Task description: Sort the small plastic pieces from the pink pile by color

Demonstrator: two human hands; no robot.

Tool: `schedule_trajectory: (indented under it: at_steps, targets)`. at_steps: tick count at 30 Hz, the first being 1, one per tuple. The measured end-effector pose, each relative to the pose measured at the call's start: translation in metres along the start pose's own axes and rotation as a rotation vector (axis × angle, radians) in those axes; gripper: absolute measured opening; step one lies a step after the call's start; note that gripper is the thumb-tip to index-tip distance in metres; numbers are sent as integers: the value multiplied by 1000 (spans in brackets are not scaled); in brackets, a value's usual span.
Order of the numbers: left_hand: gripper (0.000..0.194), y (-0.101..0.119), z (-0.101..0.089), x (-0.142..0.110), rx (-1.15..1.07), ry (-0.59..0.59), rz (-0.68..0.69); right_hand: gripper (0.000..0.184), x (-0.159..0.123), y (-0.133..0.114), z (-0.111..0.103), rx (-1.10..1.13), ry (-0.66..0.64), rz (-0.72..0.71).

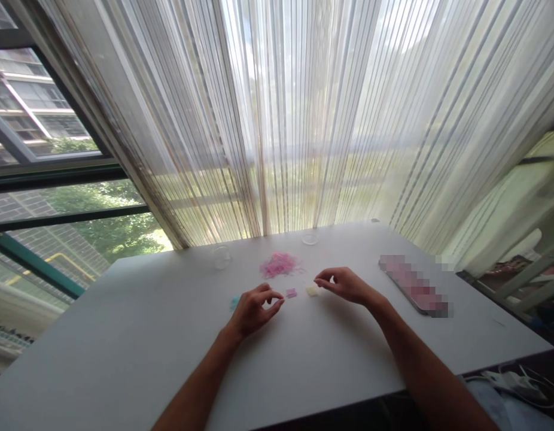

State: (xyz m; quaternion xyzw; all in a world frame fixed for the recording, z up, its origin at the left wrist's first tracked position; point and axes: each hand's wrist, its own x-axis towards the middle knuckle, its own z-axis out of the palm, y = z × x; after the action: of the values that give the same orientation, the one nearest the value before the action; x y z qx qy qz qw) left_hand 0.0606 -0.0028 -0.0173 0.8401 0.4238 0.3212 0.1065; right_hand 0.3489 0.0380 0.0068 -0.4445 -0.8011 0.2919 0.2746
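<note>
1. Hands are both curled, with the fingers close but pinching nothing that shows: left hand (255, 311) and right hand (344, 284)
2. Little pink square (291, 293) lies just beside the left hand's fingertips, and a little blue bit (234, 303) lies past its other side
3. Little yellow square (311, 291) lies just beside the right hand's fingertips
4. Pink pile of thin strings (279, 264) sits on the white surface (124, 365), between one clear cup (222, 257) and another clear cup (310, 237)
5. Long flat thing (414, 284) lies off to the right, too blurred to tell what it is

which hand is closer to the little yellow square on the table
Right. The right hand is just beside the yellow square, its fingertips at the square's far side; the left hand is farther off, past a small pink square.
</note>
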Motion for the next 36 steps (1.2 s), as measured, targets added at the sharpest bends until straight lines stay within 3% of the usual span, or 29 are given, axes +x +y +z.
schedule_trajectory:
  at_steps: [16,36]
  targets:
    - [17,-4,-3,-1,-8,-7,-36,13,-6,-8,-2,-147,-116,37]
    - [17,0,-9,0,-15,12,-43,12,-6,-7,-2,-157,-87,-9]
